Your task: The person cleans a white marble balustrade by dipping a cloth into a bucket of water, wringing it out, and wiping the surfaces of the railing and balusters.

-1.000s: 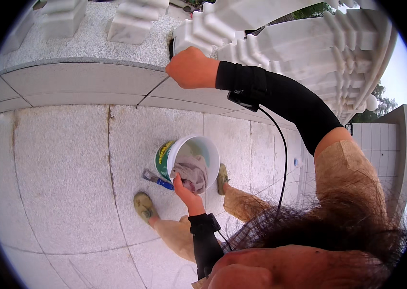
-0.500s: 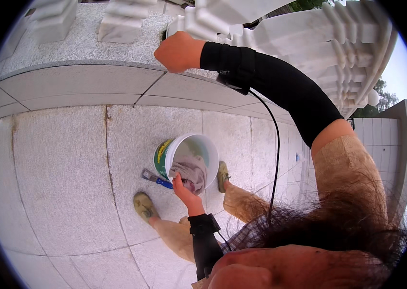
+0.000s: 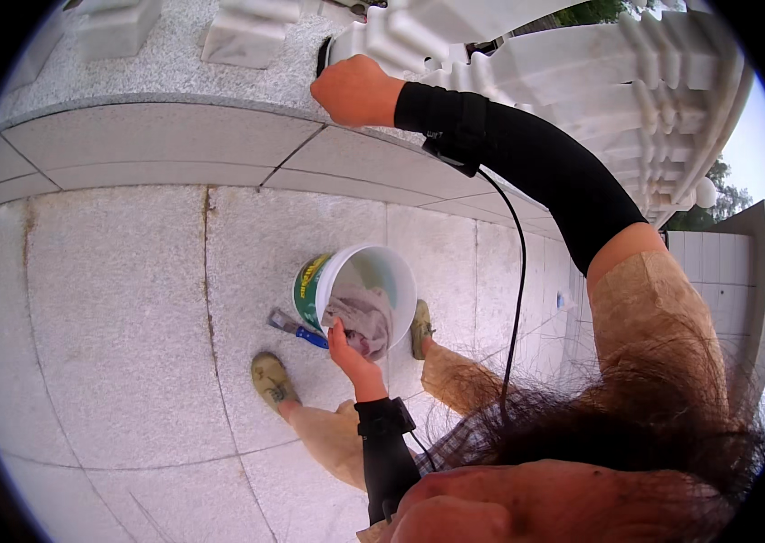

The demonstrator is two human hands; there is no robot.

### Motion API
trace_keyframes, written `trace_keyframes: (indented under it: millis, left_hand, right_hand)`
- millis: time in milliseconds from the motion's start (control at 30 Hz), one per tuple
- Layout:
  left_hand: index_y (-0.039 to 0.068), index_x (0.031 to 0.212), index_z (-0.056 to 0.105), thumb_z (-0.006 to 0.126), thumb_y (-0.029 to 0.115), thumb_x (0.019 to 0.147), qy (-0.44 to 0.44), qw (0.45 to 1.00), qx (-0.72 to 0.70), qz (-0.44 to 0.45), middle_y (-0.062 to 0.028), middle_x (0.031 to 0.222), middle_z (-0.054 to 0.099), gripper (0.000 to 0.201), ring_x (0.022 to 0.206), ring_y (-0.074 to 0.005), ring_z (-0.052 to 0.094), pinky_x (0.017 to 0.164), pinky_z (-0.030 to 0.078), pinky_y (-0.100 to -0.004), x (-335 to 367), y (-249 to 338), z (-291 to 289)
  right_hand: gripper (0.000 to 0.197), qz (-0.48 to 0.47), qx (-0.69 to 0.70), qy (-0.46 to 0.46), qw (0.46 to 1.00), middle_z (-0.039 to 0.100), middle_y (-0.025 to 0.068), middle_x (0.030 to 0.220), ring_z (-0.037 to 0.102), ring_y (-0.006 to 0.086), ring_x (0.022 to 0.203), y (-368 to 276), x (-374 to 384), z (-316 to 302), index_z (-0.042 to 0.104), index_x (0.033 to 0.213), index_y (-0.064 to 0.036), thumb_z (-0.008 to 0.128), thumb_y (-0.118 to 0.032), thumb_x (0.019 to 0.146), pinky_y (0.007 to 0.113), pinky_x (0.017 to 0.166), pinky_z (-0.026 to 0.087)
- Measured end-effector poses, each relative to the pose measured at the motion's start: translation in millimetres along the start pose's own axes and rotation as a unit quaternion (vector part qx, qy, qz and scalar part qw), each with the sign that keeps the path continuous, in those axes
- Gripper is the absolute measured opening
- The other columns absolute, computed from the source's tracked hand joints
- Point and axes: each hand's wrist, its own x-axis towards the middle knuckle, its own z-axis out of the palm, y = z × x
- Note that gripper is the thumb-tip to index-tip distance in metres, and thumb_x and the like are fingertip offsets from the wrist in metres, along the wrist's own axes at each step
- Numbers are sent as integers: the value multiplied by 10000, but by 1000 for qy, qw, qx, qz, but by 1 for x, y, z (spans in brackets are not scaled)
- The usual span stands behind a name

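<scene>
A white bucket [image 3: 403, 271] with a green and yellow label stands tilted, its mouth facing me. Inside lies a crumpled greyish-pink cloth [image 3: 362, 317], and the bucket's inner wall looks wet or cloudy. My left hand [image 3: 357, 364] is at the bucket's near rim, fingers closed over it beside the cloth. My right hand [image 3: 357, 90] makes a fist on the stone ledge at the foot of the balustrade. A black, curved edge [image 3: 324, 56] shows beyond its knuckles; the rest of that thing is hidden by the fist.
A scraper with a blue handle [image 3: 312, 338] lies on the paving left of the bucket. White marble balusters [image 3: 247, 41] rise from the granite ledge [image 3: 165, 77]. My two shoes [image 3: 271, 378] flank the bucket. A black cable [image 3: 522, 271] hangs from my right arm.
My right hand has shifted slightly to the right along the ledge, and more of the black edge shows beside it. The left hand stays at the bucket. The view has tilted slightly.
</scene>
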Motion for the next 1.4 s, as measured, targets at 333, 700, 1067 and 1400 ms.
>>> trace_keyframes:
  millis: [333,700,1067,1400]
  left_hand:
    - [93,1164,580,566,361,891,-15,985,109,133,-14,1145,549,382,1051,-184,508,797,430,-315,9,-25,-29]
    - [82,1213,566,555,349,899,-10,996,73,45,-50,1193,528,412,1105,-198,491,874,421,-336,11,-14,-6]
    - [-13,1222,561,569,302,927,31,999,-23,-13,-91,1242,580,432,1129,-231,559,977,425,-342,7,-1,2]
    - [-45,1262,495,484,98,907,-28,988,87,125,-201,1221,485,383,1110,-314,495,983,388,-369,15,-30,-28]
  right_hand:
    - [106,-65,-24,-113,991,667,121,761,681,289,708,-14,5,-28,650,801,-36,601,-60,710,406,485,479]
    - [147,83,-56,-13,995,702,84,791,684,289,740,74,102,45,744,827,-90,639,-165,755,486,516,484]
    - [88,-38,-59,-25,997,675,92,713,671,288,667,12,35,6,697,712,-65,635,-126,719,403,487,467]
    - [586,59,15,58,996,611,86,663,619,256,548,-13,-49,39,462,1341,-80,596,-59,772,378,420,416]
